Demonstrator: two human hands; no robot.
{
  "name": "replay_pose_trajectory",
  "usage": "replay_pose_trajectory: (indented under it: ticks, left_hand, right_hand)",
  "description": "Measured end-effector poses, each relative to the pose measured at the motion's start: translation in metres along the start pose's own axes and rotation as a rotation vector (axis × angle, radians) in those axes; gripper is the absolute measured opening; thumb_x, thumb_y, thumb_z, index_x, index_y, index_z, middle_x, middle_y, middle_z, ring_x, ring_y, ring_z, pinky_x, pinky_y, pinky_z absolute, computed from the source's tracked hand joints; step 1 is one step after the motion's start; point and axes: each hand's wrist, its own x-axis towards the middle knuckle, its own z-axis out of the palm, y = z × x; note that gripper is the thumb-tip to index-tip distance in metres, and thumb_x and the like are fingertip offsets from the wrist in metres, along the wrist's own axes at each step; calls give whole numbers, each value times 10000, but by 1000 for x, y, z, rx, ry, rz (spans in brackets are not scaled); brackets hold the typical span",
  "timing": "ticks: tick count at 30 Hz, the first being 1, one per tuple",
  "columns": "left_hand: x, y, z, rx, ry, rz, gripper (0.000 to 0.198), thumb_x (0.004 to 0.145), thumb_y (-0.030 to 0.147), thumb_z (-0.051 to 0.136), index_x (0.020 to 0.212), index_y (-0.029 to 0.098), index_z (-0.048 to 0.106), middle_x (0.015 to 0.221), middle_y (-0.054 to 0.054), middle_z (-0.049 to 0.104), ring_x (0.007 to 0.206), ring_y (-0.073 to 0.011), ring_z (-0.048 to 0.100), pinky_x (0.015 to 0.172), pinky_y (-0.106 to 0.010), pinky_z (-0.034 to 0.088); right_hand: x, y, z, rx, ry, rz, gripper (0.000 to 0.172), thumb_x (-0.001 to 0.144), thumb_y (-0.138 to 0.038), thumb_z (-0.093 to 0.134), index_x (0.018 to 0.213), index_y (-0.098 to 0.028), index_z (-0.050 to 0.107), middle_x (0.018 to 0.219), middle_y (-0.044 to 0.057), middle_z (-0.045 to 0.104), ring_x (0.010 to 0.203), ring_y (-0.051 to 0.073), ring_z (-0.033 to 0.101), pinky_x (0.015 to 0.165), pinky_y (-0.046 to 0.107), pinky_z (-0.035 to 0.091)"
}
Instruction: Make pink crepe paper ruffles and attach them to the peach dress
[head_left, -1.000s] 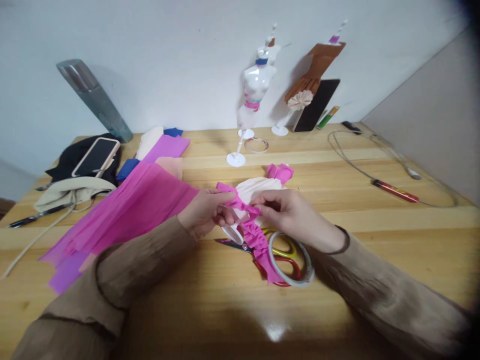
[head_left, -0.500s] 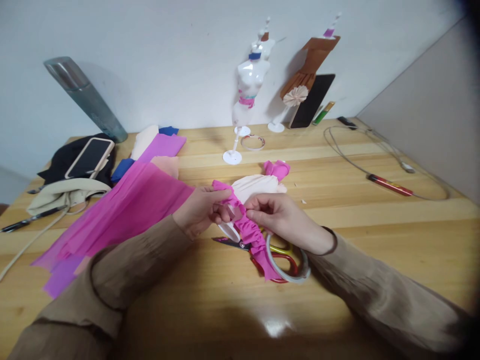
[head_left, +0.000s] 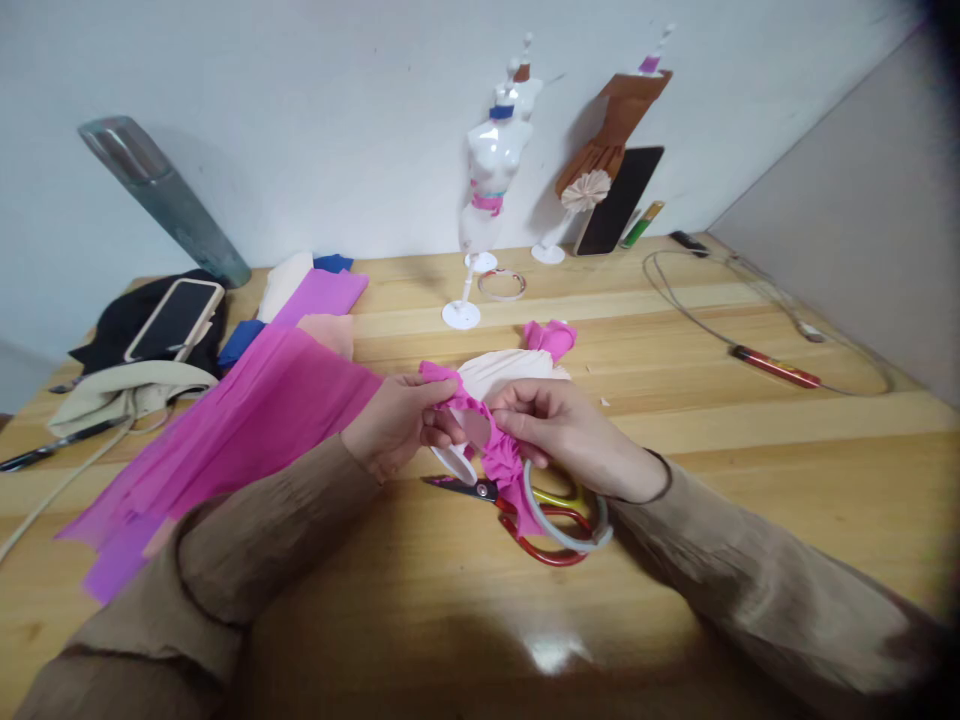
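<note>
A gathered pink strip [head_left: 504, 458] runs between my hands at the middle of the table. My left hand [head_left: 401, 422] pinches its upper left end, and the fingers of my right hand [head_left: 559, 430] close on its middle. The strip's lower end hangs over red and yellow scissors [head_left: 551, 548], beside a grey-white tape roll [head_left: 600, 535] under my right hand. A white ring [head_left: 454, 465] shows below my left fingers. Behind the hands lie a cream pleated piece [head_left: 506, 370] and a crumpled pink piece [head_left: 551, 340].
Pink sheets [head_left: 255, 430], a phone [head_left: 176, 320] and a pen [head_left: 60, 443] lie left. A bottle [head_left: 165, 200] leans on the wall. White mannequins [head_left: 495, 160], a brown-dressed mannequin [head_left: 615, 120] and a black tablet [head_left: 622, 205] stand behind. A red-handled tool [head_left: 776, 367] with cable lies right.
The pink strip is more bunched near my right hand, and its lower end has risen and moved left. The view has shifted slightly. Both hands keep their hold.
</note>
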Motion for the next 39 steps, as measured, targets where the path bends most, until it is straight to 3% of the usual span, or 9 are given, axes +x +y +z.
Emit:
replay_pose_trajectory:
  ticks: [4,9,13,22,27,30,34,39]
  left_hand:
    - [1,-1,-2,-3,-30,-8,285,909,142,501,654,70,608,543,-85,651,389,-84,569,353,-126,382]
    - [-2,-1,0,-18,-26,-30,291,915,154,493,661,68,608,535,-72,636,393,-82,572,353,-124,380]
    - [-3,-2,1,-25,-51,-40,278,918,177,487,698,67,616,572,-81,654,398,-86,582,355,-132,393]
    - [-1,-5,-3,-66,-88,-45,299,917,204,490,656,94,588,510,-58,626,404,-108,604,366,-138,411]
    - [-1,-5,-3,-95,-94,-56,315,927,192,488,640,98,580,500,-58,631,406,-109,611,358,-131,412]
    - [-1,-5,-2,-97,-86,-60,314,932,185,489,644,97,582,481,-55,624,403,-107,608,354,-127,421]
    - [-1,-6,-3,-102,-97,-55,327,936,185,488,640,87,589,481,-50,622,404,-101,610,359,-121,437]
    - [-2,-6,-5,-113,-121,-59,321,936,177,478,646,92,587,483,-68,639,406,-109,619,368,-121,447]
  right_hand:
    - [1,-1,-1,-13,-18,5,279,770,-402,643,717,-138,572,533,-28,545,349,32,338,334,199,200]
    - [1,-1,3,47,-20,34,299,812,-416,606,678,-156,544,418,-85,415,310,26,278,327,199,145]
    - [3,-4,5,108,-24,61,221,798,-361,601,747,-148,574,412,-94,424,297,23,248,324,206,123]
    - [6,-5,-3,20,27,37,304,719,-317,680,935,-104,661,521,-49,510,414,55,330,399,214,202]
    - [10,-4,-5,-52,-23,-17,231,734,-354,654,777,-127,648,610,-10,553,506,75,410,451,218,281]
    - [14,-2,-6,-114,-73,-8,285,764,-405,626,649,-147,586,583,-11,525,526,86,429,488,230,325]
    - [18,3,-7,-107,-82,-6,284,719,-395,653,615,-163,526,589,-11,528,547,100,472,540,251,383]
    - [17,3,-9,-178,-49,-40,263,748,-370,594,608,-163,511,561,-21,482,509,91,418,485,239,321]
